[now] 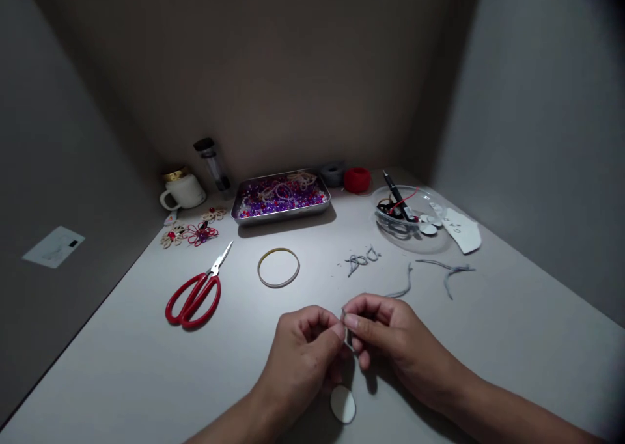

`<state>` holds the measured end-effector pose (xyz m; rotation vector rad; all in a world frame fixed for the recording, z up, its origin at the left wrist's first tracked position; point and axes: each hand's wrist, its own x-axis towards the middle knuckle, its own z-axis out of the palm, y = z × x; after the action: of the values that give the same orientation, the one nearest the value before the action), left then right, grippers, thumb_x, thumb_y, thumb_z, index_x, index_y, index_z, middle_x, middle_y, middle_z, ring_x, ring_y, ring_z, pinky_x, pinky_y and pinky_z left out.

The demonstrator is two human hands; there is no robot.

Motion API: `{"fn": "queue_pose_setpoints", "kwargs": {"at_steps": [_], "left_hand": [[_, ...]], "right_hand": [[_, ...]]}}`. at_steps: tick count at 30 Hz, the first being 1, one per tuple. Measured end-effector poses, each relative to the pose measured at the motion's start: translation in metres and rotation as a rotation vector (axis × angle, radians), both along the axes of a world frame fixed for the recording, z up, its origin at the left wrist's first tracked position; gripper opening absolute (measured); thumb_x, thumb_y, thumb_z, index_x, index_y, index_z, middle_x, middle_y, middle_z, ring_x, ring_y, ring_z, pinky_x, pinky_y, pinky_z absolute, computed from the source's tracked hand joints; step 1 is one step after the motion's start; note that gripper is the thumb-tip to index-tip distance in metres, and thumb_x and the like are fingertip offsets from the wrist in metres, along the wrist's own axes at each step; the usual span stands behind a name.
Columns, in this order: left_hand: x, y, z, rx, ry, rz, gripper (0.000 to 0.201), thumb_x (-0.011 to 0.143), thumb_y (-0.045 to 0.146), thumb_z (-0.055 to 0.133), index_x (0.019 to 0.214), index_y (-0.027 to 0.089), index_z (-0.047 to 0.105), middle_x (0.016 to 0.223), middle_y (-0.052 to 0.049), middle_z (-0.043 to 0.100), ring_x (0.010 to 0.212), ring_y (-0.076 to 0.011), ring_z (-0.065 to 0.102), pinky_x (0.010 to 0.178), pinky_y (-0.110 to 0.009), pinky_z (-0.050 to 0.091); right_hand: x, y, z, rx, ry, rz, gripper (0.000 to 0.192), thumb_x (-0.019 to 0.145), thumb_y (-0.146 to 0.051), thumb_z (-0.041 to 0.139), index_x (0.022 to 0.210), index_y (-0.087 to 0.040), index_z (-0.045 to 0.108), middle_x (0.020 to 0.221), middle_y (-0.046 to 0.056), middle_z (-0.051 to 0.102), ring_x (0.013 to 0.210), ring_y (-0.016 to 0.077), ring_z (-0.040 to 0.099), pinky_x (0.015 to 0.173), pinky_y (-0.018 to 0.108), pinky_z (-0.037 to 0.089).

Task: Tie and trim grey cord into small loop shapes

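My left hand [310, 343] and my right hand [385, 333] meet above the table, fingertips pinched together. Between them is a short grey cord [347, 336], mostly hidden by the fingers. Both hands are closed on it, thumb against forefinger. Just below them a white oval disc [343, 404] lies on the table, partly in shadow. Beyond my right hand lie loose pieces of grey cord [403, 293], and farther off is a small group of looped grey cord bits [362, 260].
Red-handled scissors [198, 294] and a thin ring [278, 284] lie to the left. A metal tray [280, 217] of beads stands at the back, beside grey and red cord spools [357, 180]. A clear dish [439, 200] holds a pen. A mug [184, 191] stands back left.
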<state>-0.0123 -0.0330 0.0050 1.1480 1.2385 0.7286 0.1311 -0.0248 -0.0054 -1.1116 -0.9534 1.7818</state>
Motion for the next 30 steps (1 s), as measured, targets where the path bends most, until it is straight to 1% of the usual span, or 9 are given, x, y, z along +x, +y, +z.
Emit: {"fn": "queue_pose_setpoints", "kwargs": {"at_steps": [2,5,7,10,15,18,22,26,30], "left_hand": [[-0.012,0.008,0.006,0.259,0.215,0.015,0.018,0.078,0.029,0.049,0.066,0.017,0.054,0.053,0.000,0.053,0.044,-0.0112,0.047,0.042,-0.021,0.037],[-0.049,0.025,0.026,0.781,0.851,0.090,0.013,0.080,0.025,0.047,0.079,0.018,0.058,0.076,-0.007,0.062,0.065,-0.0189,0.056,0.058,-0.027,0.039],[-0.082,0.035,0.039,0.766,1.316,0.146,0.017,0.081,0.029,0.044,0.086,0.019,0.057,0.081,-0.011,0.062,0.066,-0.0248,0.057,0.055,-0.030,0.034],[-0.128,0.041,0.044,0.471,1.554,0.036,0.023,0.083,0.035,0.038,0.082,0.020,0.057,0.078,-0.014,0.062,0.062,-0.0280,0.056,0.049,-0.030,0.029],[-0.164,0.042,0.026,0.454,1.349,0.079,0.013,0.076,0.024,0.048,0.074,0.023,0.060,0.067,-0.007,0.059,0.055,-0.0230,0.052,0.051,-0.029,0.028],[-0.165,0.043,0.023,0.498,1.276,0.136,0.010,0.068,0.020,0.054,0.071,0.025,0.062,0.059,-0.003,0.057,0.052,-0.0224,0.051,0.051,-0.029,0.029],[-0.159,0.047,0.030,0.334,1.131,0.266,0.021,0.066,0.023,0.058,0.086,0.026,0.064,0.058,-0.002,0.062,0.052,-0.0232,0.055,0.049,-0.029,0.035],[-0.144,0.044,0.038,0.196,0.719,0.517,0.043,0.060,0.025,0.067,0.102,0.024,0.059,0.069,0.001,0.068,0.057,-0.0198,0.059,0.046,-0.024,0.042],[-0.117,0.028,0.049,0.115,0.116,0.561,0.058,0.048,0.019,0.078,0.103,0.022,0.060,0.078,-0.001,0.070,0.067,-0.0171,0.063,0.053,-0.020,0.050]], "right_hand": [[0.004,0.001,-0.001,-0.036,0.105,-0.008,0.022,0.065,-0.031,0.074,0.070,-0.014,0.060,0.050,-0.003,0.060,0.040,0.0067,0.052,0.042,0.018,0.042],[0.009,0.003,-0.002,-0.097,0.217,-0.045,0.021,0.064,-0.026,0.075,0.070,-0.014,0.059,0.059,-0.001,0.064,0.044,0.0068,0.055,0.044,0.017,0.046],[0.011,0.004,-0.002,-0.126,0.264,-0.078,0.020,0.064,-0.024,0.075,0.069,-0.015,0.058,0.068,0.001,0.067,0.048,0.0070,0.058,0.046,0.017,0.049],[0.011,0.004,-0.002,-0.127,0.320,-0.095,0.019,0.066,-0.022,0.074,0.071,-0.015,0.057,0.071,0.002,0.068,0.053,0.0081,0.061,0.050,0.018,0.052],[0.008,0.005,-0.001,-0.126,0.341,-0.113,0.021,0.065,-0.022,0.075,0.071,-0.014,0.057,0.064,0.001,0.067,0.054,0.0100,0.063,0.051,0.019,0.053],[0.008,0.005,0.000,-0.131,0.328,-0.134,0.022,0.064,-0.020,0.076,0.075,-0.013,0.059,0.064,0.002,0.067,0.055,0.0105,0.064,0.054,0.020,0.054],[0.007,0.006,-0.001,-0.145,0.289,-0.137,0.024,0.064,-0.019,0.077,0.082,-0.011,0.064,0.069,0.003,0.068,0.059,0.0105,0.065,0.058,0.020,0.055],[0.007,0.006,-0.003,-0.138,0.297,-0.144,0.020,0.064,-0.019,0.077,0.076,-0.011,0.064,0.068,0.003,0.068,0.059,0.0102,0.065,0.059,0.020,0.055],[0.007,0.006,-0.003,-0.130,0.328,-0.144,0.018,0.065,-0.019,0.077,0.073,-0.013,0.062,0.068,0.002,0.068,0.059,0.0095,0.065,0.059,0.019,0.054]]}}
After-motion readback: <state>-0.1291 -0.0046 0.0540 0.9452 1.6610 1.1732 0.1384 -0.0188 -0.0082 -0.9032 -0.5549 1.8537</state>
